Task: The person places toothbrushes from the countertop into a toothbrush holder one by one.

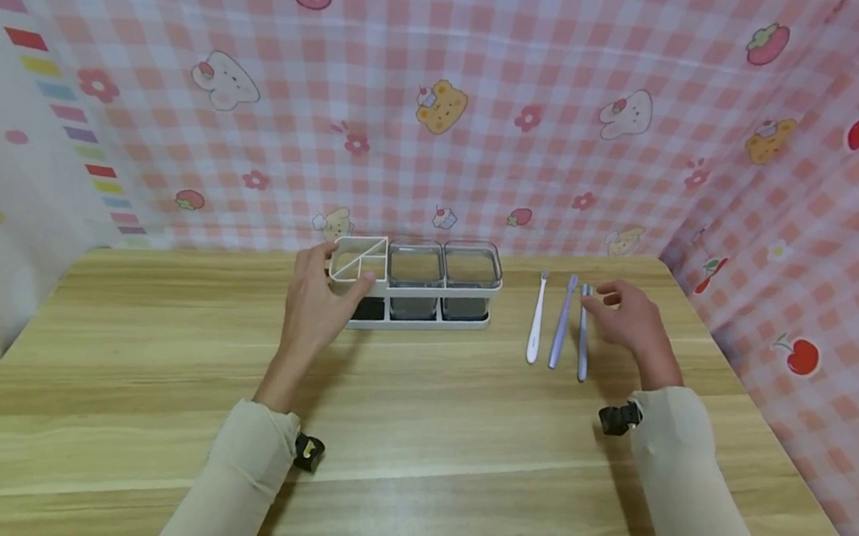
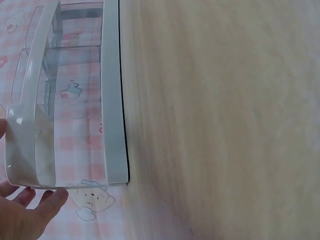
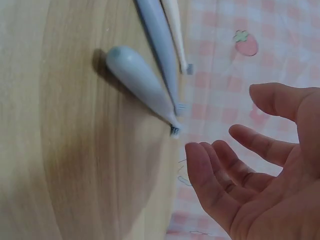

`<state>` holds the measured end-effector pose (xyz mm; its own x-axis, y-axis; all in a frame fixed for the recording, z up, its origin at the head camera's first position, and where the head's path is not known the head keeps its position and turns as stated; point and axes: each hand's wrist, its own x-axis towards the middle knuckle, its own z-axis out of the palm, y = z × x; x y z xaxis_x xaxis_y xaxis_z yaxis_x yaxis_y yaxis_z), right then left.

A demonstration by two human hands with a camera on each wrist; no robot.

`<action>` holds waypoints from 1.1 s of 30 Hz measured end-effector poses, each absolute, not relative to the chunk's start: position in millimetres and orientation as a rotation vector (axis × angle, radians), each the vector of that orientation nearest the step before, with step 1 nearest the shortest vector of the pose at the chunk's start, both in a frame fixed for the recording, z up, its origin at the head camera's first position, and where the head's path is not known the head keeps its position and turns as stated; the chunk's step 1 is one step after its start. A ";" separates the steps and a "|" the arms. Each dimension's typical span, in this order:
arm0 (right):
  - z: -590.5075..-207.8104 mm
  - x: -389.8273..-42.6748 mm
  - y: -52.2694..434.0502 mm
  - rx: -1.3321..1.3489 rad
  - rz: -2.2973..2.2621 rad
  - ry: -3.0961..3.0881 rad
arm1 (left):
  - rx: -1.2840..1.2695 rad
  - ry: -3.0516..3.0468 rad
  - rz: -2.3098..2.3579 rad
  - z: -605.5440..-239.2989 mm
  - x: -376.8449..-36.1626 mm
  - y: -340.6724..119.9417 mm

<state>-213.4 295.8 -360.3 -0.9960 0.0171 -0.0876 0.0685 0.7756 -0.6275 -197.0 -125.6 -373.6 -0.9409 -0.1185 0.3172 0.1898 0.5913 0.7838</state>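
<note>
Head view: left hand grips the white three-compartment plastic holder at its end; right hand, fingers loosely spread and empty, hovers beside the grey-blue plastic toothbrush. Pinch its handle mid-length.

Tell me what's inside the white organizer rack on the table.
The white organizer rack holds two clear cups side by side, plus a divided open section at its left end, apparently empty. The left hand covers that end's lower front.
</note>
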 end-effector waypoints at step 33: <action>-389.6 -237.0 300.5 0.263 -0.991 2.777 | -0.008 -2.474 -1.421 -371.4 -196.8 -125.3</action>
<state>-237.0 300.5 -389.6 -0.9679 0.1046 -0.2286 0.2257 0.7622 -0.6067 -196.8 -125.3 -371.4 -0.9586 -0.1370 0.2497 0.1467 0.5140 0.8451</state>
